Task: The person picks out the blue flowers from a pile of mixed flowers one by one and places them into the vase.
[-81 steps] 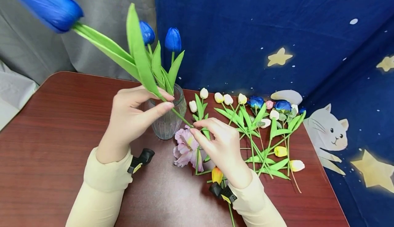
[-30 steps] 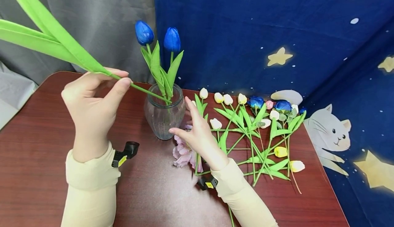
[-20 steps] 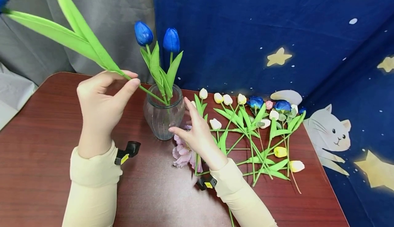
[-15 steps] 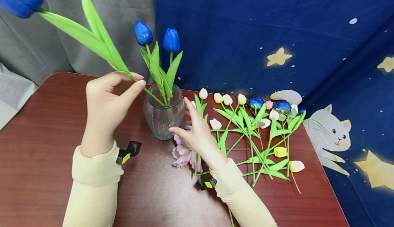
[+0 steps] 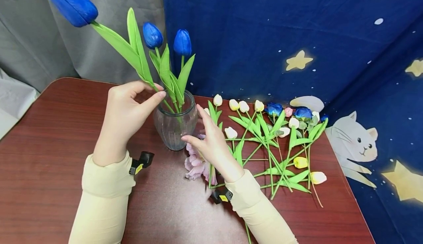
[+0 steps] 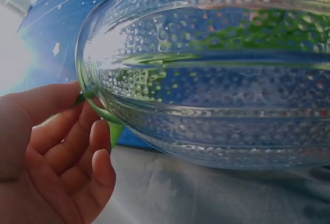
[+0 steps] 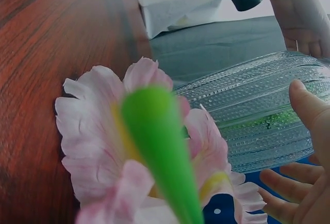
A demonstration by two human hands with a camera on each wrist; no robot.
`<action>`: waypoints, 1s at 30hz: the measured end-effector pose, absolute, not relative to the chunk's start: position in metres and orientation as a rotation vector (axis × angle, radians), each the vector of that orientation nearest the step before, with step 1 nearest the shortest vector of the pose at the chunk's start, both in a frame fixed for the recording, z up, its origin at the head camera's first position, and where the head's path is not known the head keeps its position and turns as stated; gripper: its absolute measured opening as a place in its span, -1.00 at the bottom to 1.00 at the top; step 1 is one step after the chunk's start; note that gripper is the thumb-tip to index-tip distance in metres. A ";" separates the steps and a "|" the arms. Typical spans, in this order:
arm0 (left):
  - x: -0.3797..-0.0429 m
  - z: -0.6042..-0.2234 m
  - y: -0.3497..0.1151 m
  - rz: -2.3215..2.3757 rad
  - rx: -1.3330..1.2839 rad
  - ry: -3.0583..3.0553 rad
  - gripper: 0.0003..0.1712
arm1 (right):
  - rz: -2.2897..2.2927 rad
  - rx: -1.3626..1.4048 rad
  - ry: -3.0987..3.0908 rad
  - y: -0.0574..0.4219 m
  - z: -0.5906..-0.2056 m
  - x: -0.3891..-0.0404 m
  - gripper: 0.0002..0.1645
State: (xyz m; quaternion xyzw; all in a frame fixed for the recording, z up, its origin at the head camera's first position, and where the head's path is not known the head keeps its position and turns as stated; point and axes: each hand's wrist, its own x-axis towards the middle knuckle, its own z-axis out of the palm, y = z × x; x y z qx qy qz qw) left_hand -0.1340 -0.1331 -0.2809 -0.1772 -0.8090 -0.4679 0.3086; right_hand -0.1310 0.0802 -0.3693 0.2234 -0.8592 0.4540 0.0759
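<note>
Between its thumb and index finger, my left hand [image 5: 127, 113] pinches the stem of a large blue tulip [image 5: 74, 5] at the left rim of a ribbed glass vase [image 5: 175, 130]. The tulip leans to the upper left, and its lower stem reaches into the vase mouth. Two other blue tulips [image 5: 153, 35] stand upright in the vase. My right hand [image 5: 213, 144] is at the vase's right side, thumb and fingers spread; in the right wrist view its thumb [image 7: 304, 100] lies against or close to the glass.
A pink ruffled flower [image 5: 195, 163] lies right of the vase, partly behind the right hand. Many loose artificial flowers, including white tulips [image 5: 243, 107], a yellow tulip [image 5: 300, 162] and blue roses [image 5: 303, 112], spread over the table's right side. Curtains hang behind the table [image 5: 49, 144].
The right hand let go of the stem and went to the vase's side. The left hand swung left, then came back right, bringing the tulip's stem further into the vase mouth.
</note>
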 end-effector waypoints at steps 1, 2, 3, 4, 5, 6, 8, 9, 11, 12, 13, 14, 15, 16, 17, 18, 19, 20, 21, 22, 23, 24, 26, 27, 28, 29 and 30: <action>-0.134 -0.281 -0.133 -1.220 -0.465 -2.145 -0.92 | 1.357 0.673 -2.575 0.080 -0.369 -0.131 0.09; -0.134 -0.281 -0.133 -1.212 -0.461 -2.150 -0.92 | 1.350 0.677 -2.574 0.080 -0.369 -0.131 0.09; -0.134 -0.281 -0.133 -1.207 -0.460 -2.154 -0.93 | 1.344 0.680 -2.573 0.080 -0.369 -0.131 0.09; -0.134 -0.281 -0.133 -1.204 -0.457 -2.159 -0.92 | 1.341 0.683 -2.571 0.080 -0.369 -0.131 0.09; -0.134 -0.281 -0.133 -1.197 -0.455 -2.164 -0.92 | 1.340 0.684 -2.571 0.080 -0.369 -0.131 0.09; -0.134 -0.281 -0.133 -1.191 -0.454 -2.171 -0.91 | 1.338 0.685 -2.571 0.080 -0.369 -0.131 0.09; -0.135 -0.282 -0.132 -1.177 -0.456 -2.186 -0.91 | 1.333 0.687 -2.570 0.080 -0.369 -0.131 0.09; -0.135 -0.282 -0.132 -1.164 -0.459 -2.194 -0.92 | 1.333 0.690 -2.567 0.080 -0.369 -0.131 0.09; -0.136 -0.283 -0.132 -1.137 -0.466 -2.212 -0.92 | 1.329 0.694 -2.562 0.080 -0.369 -0.131 0.09; -0.136 -0.283 -0.132 -1.128 -0.468 -2.221 -0.92 | 1.326 0.698 -2.559 0.080 -0.369 -0.131 0.09; -0.136 -0.283 -0.132 -1.121 -0.470 -2.230 -0.92 | 1.326 0.699 -2.558 0.080 -0.369 -0.131 0.09; -0.136 -0.283 -0.131 -1.114 -0.471 -2.239 -0.91 | 1.326 0.701 -2.558 0.080 -0.369 -0.131 0.09; -0.135 -0.283 -0.131 -1.112 -0.471 -2.247 -0.91 | 1.327 0.701 -2.558 0.080 -0.369 -0.131 0.09; -0.135 -0.283 -0.131 -1.109 -0.471 -2.253 -0.90 | 1.326 0.700 -2.559 0.080 -0.369 -0.131 0.08; -0.135 -0.283 -0.131 -1.108 -0.471 -2.259 -0.89 | 1.327 0.699 -2.562 0.080 -0.369 -0.131 0.08; -0.135 -0.283 -0.131 -1.105 -0.469 -2.265 -0.88 | 1.328 0.699 -2.565 0.080 -0.369 -0.131 0.08; -0.135 -0.283 -0.131 -1.103 -0.467 -2.273 -0.88 | 1.329 0.697 -2.568 0.080 -0.368 -0.131 0.08; -0.135 -0.282 -0.131 -1.102 -0.466 -2.282 -0.88 | 1.329 0.697 -2.569 0.080 -0.368 -0.131 0.08; -0.135 -0.282 -0.130 -1.100 -0.465 -2.294 -0.88 | 1.330 0.696 -2.571 0.080 -0.368 -0.131 0.08; -0.135 -0.282 -0.130 -1.096 -0.464 -2.307 -0.88 | 1.329 0.696 -2.571 0.080 -0.368 -0.131 0.08; -0.135 -0.282 -0.130 -1.094 -0.465 -2.321 -0.89 | 1.331 0.696 -2.571 0.080 -0.368 -0.131 0.08; -0.135 -0.281 -0.130 -1.090 -0.466 -2.336 -0.89 | 1.333 0.696 -2.570 0.080 -0.368 -0.130 0.08; -0.135 -0.281 -0.131 -1.085 -0.469 -2.367 -0.88 | 1.335 0.698 -2.570 0.080 -0.368 -0.130 0.07; -0.135 -0.282 -0.131 -1.079 -0.470 -2.380 -0.88 | 1.336 0.700 -2.568 0.080 -0.368 -0.130 0.07; -0.135 -0.282 -0.131 -1.072 -0.469 -2.391 -0.88 | 1.335 0.702 -2.566 0.080 -0.368 -0.130 0.07; -0.135 -0.282 -0.131 -1.065 -0.468 -2.400 -0.88 | 1.335 0.703 -2.566 0.080 -0.368 -0.130 0.07; -0.135 -0.282 -0.131 -1.056 -0.464 -2.407 -0.87 | 1.334 0.705 -2.565 0.080 -0.368 -0.130 0.07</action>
